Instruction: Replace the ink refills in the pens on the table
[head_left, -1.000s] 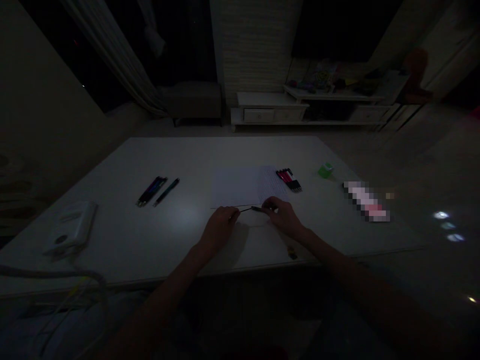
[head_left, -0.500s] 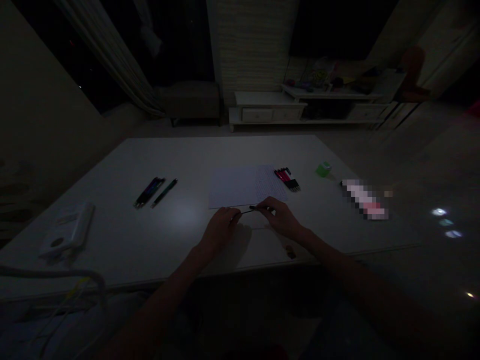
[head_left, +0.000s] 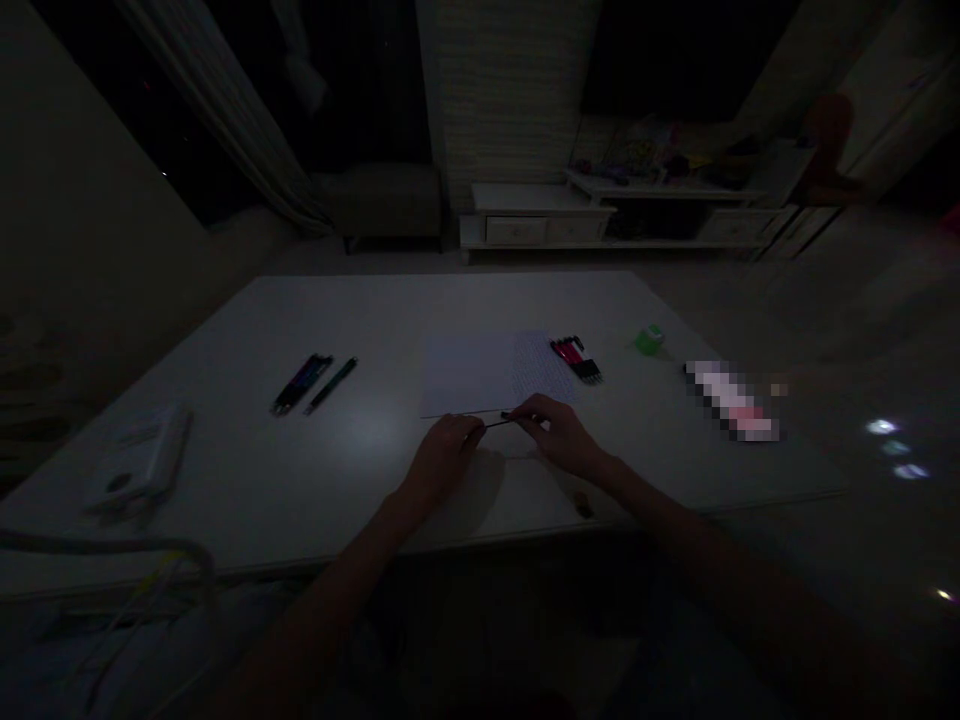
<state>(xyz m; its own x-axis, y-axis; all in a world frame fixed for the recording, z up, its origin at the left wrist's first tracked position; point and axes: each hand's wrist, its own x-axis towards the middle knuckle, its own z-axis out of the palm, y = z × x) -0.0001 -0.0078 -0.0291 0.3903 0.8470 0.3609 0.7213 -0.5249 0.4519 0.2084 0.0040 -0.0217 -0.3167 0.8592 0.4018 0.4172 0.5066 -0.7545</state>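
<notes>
The room is dim. My left hand (head_left: 442,455) and my right hand (head_left: 564,437) rest close together on a white table (head_left: 247,470), both closed on a thin dark pen (head_left: 504,420) stretched between them. The left fingers pinch its thin end, and the right fingers grip the thicker dark end. A sheet of paper (head_left: 480,375) with writing on its right part lies just beyond the hands.
Three dark pens (head_left: 311,383) lie to the left. A bunch of red and black pens (head_left: 576,358) sits right of the paper, with a green object (head_left: 649,339) beyond. A white device (head_left: 142,462) with cables is at the table's left edge. A small object (head_left: 581,504) lies near my right wrist.
Both hands stay on the pen with only slight shifts. The view has wobbled a little.
</notes>
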